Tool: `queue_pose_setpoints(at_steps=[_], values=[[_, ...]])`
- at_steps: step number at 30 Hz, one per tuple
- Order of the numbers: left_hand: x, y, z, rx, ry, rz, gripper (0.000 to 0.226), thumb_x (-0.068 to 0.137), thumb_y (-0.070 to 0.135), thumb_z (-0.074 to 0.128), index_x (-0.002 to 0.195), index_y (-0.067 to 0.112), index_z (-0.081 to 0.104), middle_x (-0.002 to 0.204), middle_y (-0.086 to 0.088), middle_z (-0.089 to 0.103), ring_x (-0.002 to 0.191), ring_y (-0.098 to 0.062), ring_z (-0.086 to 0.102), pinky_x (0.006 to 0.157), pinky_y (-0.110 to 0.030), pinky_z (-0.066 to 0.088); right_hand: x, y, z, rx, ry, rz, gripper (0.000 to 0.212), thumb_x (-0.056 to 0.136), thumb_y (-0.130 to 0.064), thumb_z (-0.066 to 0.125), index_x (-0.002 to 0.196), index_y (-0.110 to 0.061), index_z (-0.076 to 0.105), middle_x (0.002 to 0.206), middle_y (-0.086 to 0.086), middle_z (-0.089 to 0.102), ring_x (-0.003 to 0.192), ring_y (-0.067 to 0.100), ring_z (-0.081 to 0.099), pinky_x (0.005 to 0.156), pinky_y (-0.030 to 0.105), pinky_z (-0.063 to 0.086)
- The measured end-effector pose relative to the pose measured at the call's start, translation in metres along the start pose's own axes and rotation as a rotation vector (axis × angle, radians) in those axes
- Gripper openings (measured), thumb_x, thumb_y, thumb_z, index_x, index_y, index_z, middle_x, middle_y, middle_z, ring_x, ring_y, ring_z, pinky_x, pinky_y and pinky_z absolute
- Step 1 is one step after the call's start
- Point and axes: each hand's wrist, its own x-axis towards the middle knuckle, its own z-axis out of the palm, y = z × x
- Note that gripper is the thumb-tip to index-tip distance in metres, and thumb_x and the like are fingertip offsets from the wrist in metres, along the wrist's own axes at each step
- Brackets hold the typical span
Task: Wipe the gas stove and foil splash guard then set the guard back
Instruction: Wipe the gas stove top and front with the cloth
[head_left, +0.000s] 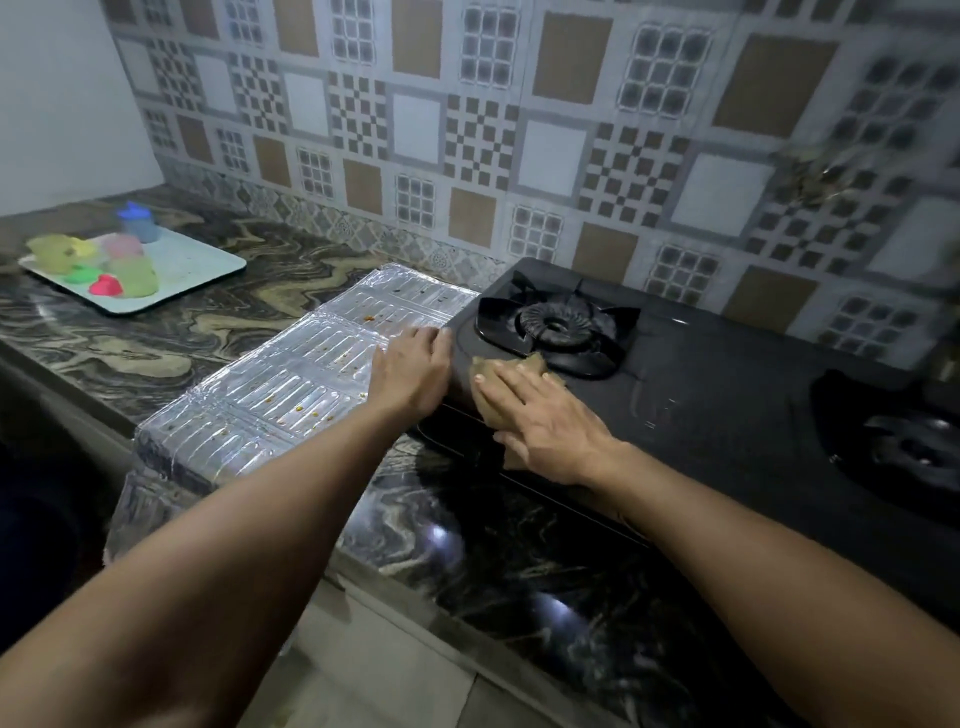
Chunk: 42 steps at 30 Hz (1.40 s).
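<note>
My right hand (545, 415): fingers flat on cloth (535, 361), gas stove (727, 395). Left hand (415, 371): fingers spread on foil splash guard (291, 379), lying leftward, long axis front-to-back.

The black gas stove (727, 374) sits on the counter against the tiled wall, with one burner at its left end and another at its right. The foil splash guard (291, 379) lies flat just beside the stove's left edge, ribbed, shiny and dotted with orange-brown food specks. A tan cloth (491, 400) lies on the stove's front left corner.
</note>
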Motion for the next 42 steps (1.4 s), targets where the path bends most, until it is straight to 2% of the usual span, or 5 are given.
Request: queue_pose_setpoints(at_steps=[8, 19, 33, 37, 42], values=[[-0.046, 0.084, 0.06, 0.227, -0.247, 0.412, 0.044, 0.102, 0.035, 0.029, 0.124, 0.017, 0.062, 0.14, -0.002, 0.054, 0.142, -0.018, 0.031, 0.116, -0.05, 0.018, -0.13, 0.055, -0.005, -0.021, 0.038, 0.191, 0.07, 0.093, -0.056, 0.037, 0.153, -0.028, 0.015, 0.16, 0.001, 0.019, 0.147, 0.022, 0.017, 0.119, 0.043, 0.015], [-0.107, 0.17, 0.125, 0.299, -0.415, 0.687, 0.046, 0.102, 0.037, 0.029, 0.138, 0.018, 0.051, 0.152, 0.001, 0.039, 0.147, -0.014, 0.02, 0.118, -0.046, 0.01, -0.289, 0.126, -0.009, 0.033, 0.055, 0.563, 0.09, 0.078, -0.08, -0.005, 0.152, -0.034, 0.017, 0.16, -0.008, 0.017, 0.148, 0.013, 0.011, 0.119, 0.037, 0.009], [-0.131, 0.2, 0.15, 0.486, -0.428, 0.673, 0.052, 0.101, 0.042, 0.025, 0.144, 0.017, 0.041, 0.158, 0.003, 0.028, 0.147, -0.01, 0.018, 0.119, -0.052, 0.005, -0.373, 0.167, -0.004, -0.043, 0.339, 1.181, 0.062, 0.092, -0.052, 0.017, 0.134, -0.026, 0.054, 0.144, -0.001, 0.049, 0.137, 0.021, 0.037, 0.114, 0.046, 0.023], [-0.134, 0.197, 0.151, 0.493, -0.438, 0.651, 0.059, 0.099, 0.05, 0.029, 0.146, 0.017, 0.037, 0.16, 0.004, 0.022, 0.148, -0.01, 0.014, 0.118, -0.054, 0.003, -0.371, 0.165, -0.001, -0.037, 0.397, 1.387, 0.053, 0.098, -0.045, 0.022, 0.138, -0.023, 0.048, 0.147, 0.003, 0.043, 0.135, 0.027, 0.033, 0.114, 0.047, 0.019], [-0.132, 0.2, 0.153, 0.549, -0.469, 0.647, 0.062, 0.098, 0.053, 0.029, 0.148, 0.016, 0.033, 0.161, 0.003, 0.019, 0.149, -0.014, 0.011, 0.117, -0.058, 0.002, -0.379, 0.143, -0.009, 0.306, 0.635, 1.549, 0.051, 0.102, -0.034, 0.034, 0.148, -0.011, 0.03, 0.154, 0.013, 0.024, 0.131, 0.04, 0.038, 0.107, 0.042, 0.032]])
